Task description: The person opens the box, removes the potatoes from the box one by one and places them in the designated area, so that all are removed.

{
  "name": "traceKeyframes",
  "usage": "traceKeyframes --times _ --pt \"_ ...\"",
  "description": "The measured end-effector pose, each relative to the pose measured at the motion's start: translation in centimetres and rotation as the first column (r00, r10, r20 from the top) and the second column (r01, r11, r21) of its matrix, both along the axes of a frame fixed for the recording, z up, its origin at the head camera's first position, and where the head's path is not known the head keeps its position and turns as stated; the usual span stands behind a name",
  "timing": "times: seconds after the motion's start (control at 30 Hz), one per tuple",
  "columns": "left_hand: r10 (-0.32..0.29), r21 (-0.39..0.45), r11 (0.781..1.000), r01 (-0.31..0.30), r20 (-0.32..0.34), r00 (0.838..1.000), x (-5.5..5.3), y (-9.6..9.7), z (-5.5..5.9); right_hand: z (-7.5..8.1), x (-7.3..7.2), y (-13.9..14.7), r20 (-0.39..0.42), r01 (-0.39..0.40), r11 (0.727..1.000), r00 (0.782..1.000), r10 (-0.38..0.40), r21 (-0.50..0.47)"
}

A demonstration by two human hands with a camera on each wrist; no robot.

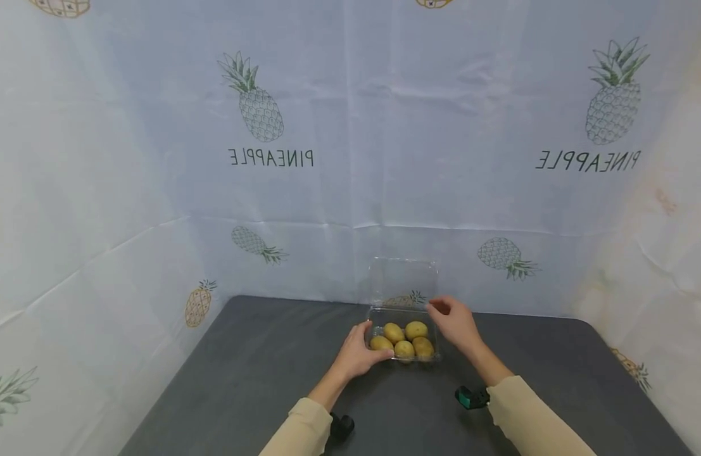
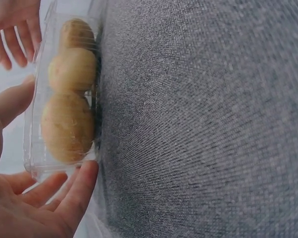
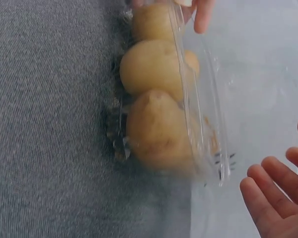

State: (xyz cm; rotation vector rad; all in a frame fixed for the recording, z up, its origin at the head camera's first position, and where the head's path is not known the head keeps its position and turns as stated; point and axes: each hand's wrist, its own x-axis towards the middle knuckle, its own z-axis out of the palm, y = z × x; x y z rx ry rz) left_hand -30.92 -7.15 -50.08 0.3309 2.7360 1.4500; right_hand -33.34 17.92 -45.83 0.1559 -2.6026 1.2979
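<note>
A clear plastic clamshell box point(image 2: 34, 148) stands on the table, its clear lid point(image 1: 404, 278) raised upright at the back. Several yellow potatoes point(image 1: 416, 330) lie inside it. My left hand point(image 1: 356, 353) holds the box at its near left corner, the thumb along the front rim and the fingers against the left side. My right hand point(image 1: 455, 323) hovers at the box's back right, beside the base of the lid. Its fingers are relaxed and apart in the right wrist view, with nothing in them.
A dark grey cloth-covered table point(image 1: 270, 367) lies under the box. White sheets printed with pineapples point(image 1: 261, 114) hang behind the table and along both sides. A black strap device with a green part point(image 1: 471, 398) sits at my right wrist, and another black device point(image 1: 342, 427) at my left.
</note>
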Motion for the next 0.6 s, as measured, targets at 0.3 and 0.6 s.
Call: traceKeyframes --times 0.3,0.6 --pt "0.004 0.003 1.000 -0.004 0.013 1.000 0.0 -0.1 0.0 -0.2 0.2 -2.0 -0.046 -0.123 0.991 0.991 0.125 0.043" --pt "-0.001 0.012 1.000 0.001 0.012 1.000 -0.2 -0.1 -0.1 -1.1 -0.2 -4.1 0.027 -0.190 0.977 0.982 0.189 0.097"
